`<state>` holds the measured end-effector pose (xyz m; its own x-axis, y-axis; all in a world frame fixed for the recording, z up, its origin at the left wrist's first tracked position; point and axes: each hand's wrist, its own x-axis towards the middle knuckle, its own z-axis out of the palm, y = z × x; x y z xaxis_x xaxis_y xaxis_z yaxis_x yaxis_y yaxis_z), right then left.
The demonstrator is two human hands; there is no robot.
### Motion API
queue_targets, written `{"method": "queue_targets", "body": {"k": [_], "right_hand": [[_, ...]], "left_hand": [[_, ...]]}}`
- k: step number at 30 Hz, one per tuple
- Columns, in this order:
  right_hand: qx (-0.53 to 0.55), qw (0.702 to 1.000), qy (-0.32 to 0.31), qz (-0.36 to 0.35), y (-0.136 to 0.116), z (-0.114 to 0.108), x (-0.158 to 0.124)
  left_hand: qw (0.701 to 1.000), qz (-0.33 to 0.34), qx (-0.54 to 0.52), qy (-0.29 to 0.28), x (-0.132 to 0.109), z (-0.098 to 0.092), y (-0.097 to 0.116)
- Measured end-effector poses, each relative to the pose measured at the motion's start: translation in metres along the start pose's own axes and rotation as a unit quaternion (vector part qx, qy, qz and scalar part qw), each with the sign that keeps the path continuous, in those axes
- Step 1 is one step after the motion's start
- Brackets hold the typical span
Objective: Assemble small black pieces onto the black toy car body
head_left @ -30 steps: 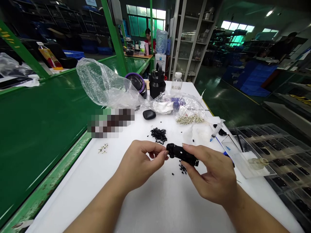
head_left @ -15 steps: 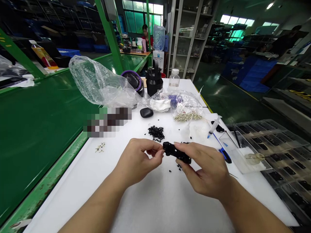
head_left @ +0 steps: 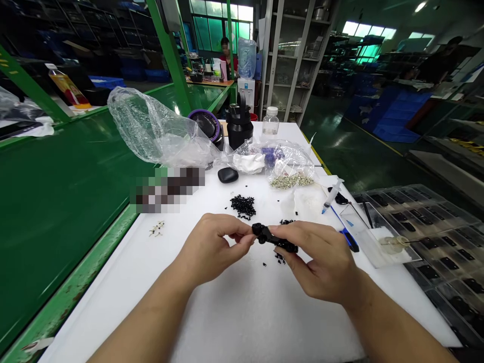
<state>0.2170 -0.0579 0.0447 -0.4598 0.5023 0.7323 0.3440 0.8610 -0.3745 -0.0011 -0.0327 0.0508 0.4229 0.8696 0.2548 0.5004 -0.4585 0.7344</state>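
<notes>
My right hand (head_left: 317, 262) grips a small long black plastic part (head_left: 273, 238) just above the white table (head_left: 242, 307). My left hand (head_left: 212, 248) pinches thumb and forefinger at the part's left end; what sits between those fingertips is too small to make out. A heap of tiny black pieces (head_left: 243, 206) lies just beyond the hands, and a few loose black bits (head_left: 280, 258) lie under the part.
A clear bag of pale small parts (head_left: 289, 171), a crumpled plastic bag (head_left: 159, 132), a black case (head_left: 228, 175), a black jar (head_left: 239, 127) and a bottle (head_left: 270, 122) stand farther back. A syringe (head_left: 331, 197) and clear trays of black parts (head_left: 434, 237) lie right. A green conveyor (head_left: 64, 201) runs left.
The black part has tilted and turned in my right hand, its left end rising a little. My left fingers stay pinched at that end. The view shifted down slightly a second ago.
</notes>
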Motion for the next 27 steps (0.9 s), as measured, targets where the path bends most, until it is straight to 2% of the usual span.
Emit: {"method": "queue_targets", "body": {"k": [8, 15, 18, 20, 23, 27], "right_hand": [[-0.024, 1.0, 0.001, -0.002, -0.003, 0.001, 0.0], [-0.03, 0.999, 0.026, -0.002, -0.001, 0.003, 0.0], [-0.022, 0.999, 0.046, 0.011, -0.001, 0.003, 0.001], [-0.008, 0.998, 0.062, 0.032, -0.001, 0.004, 0.0], [0.053, 0.989, 0.088, 0.104, 0.0, 0.006, -0.003], [0.128, 0.971, 0.1, 0.175, 0.0, 0.008, -0.008]], "left_hand": [[0.998, 0.008, 0.027, 0.062, 0.0, 0.005, 0.005], [0.995, -0.023, 0.031, 0.093, -0.001, 0.009, 0.01], [0.993, -0.064, 0.003, 0.099, -0.002, 0.009, 0.01], [0.99, -0.098, -0.045, 0.093, -0.003, 0.008, 0.009], [0.979, -0.133, -0.133, 0.08, -0.006, 0.007, 0.007], [0.968, -0.127, -0.204, 0.065, -0.008, 0.007, 0.004]]}}
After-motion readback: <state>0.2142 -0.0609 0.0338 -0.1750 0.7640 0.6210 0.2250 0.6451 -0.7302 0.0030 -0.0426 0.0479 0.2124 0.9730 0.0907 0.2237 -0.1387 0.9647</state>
